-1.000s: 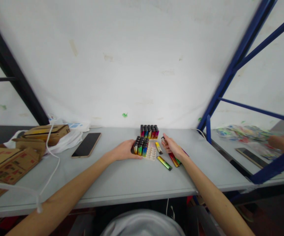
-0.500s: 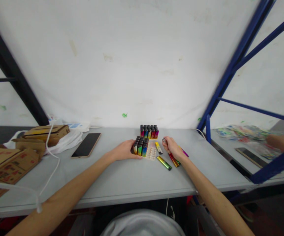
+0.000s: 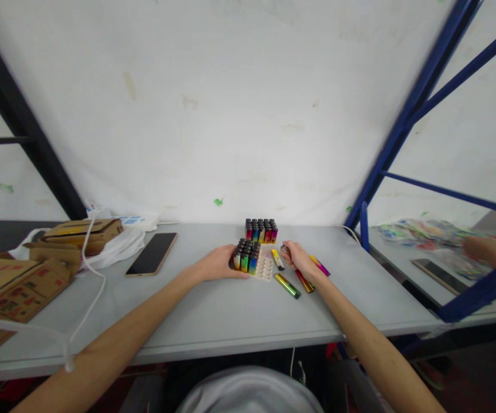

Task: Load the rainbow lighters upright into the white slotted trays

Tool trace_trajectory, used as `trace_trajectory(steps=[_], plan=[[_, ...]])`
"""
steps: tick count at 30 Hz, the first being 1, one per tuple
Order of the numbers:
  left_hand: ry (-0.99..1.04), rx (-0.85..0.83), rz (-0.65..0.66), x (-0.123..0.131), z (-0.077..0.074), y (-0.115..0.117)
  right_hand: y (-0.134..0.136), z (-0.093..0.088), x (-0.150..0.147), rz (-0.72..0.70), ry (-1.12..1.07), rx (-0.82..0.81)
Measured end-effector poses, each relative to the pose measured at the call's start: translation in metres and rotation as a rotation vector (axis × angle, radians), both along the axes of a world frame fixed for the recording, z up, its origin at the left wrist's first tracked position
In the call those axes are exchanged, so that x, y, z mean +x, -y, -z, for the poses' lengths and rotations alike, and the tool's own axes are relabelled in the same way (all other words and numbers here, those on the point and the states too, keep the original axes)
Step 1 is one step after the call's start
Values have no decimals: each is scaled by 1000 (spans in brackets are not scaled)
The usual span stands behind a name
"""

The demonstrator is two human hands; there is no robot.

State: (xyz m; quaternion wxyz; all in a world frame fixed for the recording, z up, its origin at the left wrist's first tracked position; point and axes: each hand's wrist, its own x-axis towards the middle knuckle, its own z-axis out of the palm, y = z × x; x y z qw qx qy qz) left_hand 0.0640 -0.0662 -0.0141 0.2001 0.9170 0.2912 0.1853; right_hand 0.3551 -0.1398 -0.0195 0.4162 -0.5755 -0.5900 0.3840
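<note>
My left hand is wrapped round the left side of a block of upright lighters with black tops. These stand in the left part of a pale tray, whose right part shows bare round holes. My right hand is closed, with a small dark and metallic end, seemingly a lighter's top, at its fingertips. Beside it lie a yellow lighter, a green lighter, a red-gold lighter and a yellow-purple lighter. A second block of upright lighters stands behind.
A phone lies left on the grey table. Farther left are cardboard boxes, white bags and a cable. A blue frame rises at right; beyond it are another phone and a person's hand.
My right hand has shifted slightly left and lower, uncovering more of the yellow-purple lighter. My left hand stays at the lighter block.
</note>
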Motion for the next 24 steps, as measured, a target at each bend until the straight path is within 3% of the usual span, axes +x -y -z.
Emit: trace_trajectory(steps=[6,11,20,24], plan=[[-7,4,-9,0,3,-2,0,1,-2,-26,56,31],[-18,-1,-14,-1,3,-2,0,2,-6,58,-39,51],[4,4,-13,-1,2,-1,-6,9,-8,-5,110,309],[-5,20,-15,-1,2,-2,-9,15,-7,-50,29,348]])
